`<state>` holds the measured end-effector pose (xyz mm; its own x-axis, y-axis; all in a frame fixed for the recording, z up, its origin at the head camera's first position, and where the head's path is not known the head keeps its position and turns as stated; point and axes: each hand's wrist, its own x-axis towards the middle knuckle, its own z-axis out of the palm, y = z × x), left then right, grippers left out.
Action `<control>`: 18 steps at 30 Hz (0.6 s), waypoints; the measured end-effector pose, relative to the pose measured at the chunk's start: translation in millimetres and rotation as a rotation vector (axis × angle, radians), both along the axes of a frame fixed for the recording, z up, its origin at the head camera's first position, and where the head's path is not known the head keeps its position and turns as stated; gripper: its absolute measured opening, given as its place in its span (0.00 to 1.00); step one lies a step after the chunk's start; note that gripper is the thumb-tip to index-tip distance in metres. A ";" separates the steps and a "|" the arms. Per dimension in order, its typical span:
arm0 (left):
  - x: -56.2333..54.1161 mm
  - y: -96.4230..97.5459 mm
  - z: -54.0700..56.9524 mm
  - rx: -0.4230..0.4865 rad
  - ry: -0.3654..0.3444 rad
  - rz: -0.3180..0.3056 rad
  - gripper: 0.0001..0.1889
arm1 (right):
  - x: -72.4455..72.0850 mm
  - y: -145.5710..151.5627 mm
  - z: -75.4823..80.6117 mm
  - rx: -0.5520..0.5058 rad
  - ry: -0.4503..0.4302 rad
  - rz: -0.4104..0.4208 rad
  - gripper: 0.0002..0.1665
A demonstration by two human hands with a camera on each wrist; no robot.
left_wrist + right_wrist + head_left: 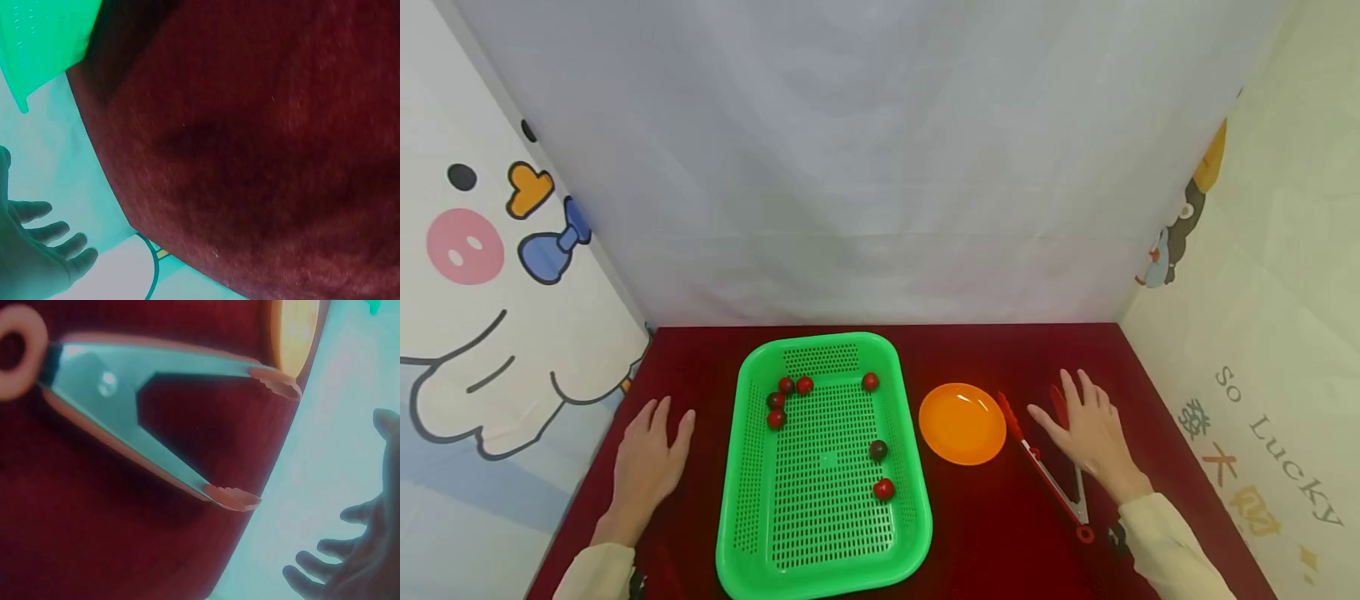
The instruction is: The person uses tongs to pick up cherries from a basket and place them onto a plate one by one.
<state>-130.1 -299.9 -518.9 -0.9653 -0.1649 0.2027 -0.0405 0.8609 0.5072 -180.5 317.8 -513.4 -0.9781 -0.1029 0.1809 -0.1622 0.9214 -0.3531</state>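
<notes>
My left hand (651, 458) is at the left of the dark red table, fingers loosely extended, with nothing in it. Beside it stands a green basket (726, 508) with several cherry tomatoes (777, 418) scattered inside, some bright red and some darker. My right hand (1090, 433) hovers over a pair of tongs (1052, 481), fingers spread and holding nothing. The tongs lie spread apart, with red tips and metal arms; the hand covers part of one arm in the head view. Left of the tongs is an orange plate (962, 423) with nothing on it.
A white cloth wall (880, 167) rises behind the table's back edge. Printed cloth panels stand at both sides, a cartoon figure on the left panel (490, 333) and lettering on the right panel (1262, 375). The dark red tabletop (992, 533) shows in front of the plate.
</notes>
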 end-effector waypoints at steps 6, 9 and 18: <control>2.4 10.5 3.1 0.073 -0.038 0.000 0.31 | 7.6 -2.9 -5.2 -0.028 0.000 -0.027 0.53; 3.4 15.5 4.5 0.105 -0.045 0.001 0.30 | 11.1 -5.0 -7.2 -0.042 -0.004 -0.043 0.53; 0.2 33.6 4.2 0.209 0.037 -0.007 0.26 | 25.8 -7.6 -16.1 -0.049 -0.018 -0.109 0.54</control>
<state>-129.9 -266.3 -514.7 -0.9589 -0.2008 0.2003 -0.0131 0.7367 0.6761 -154.8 310.2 -529.5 -0.9862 0.0133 0.1652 -0.0547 0.9148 -0.4001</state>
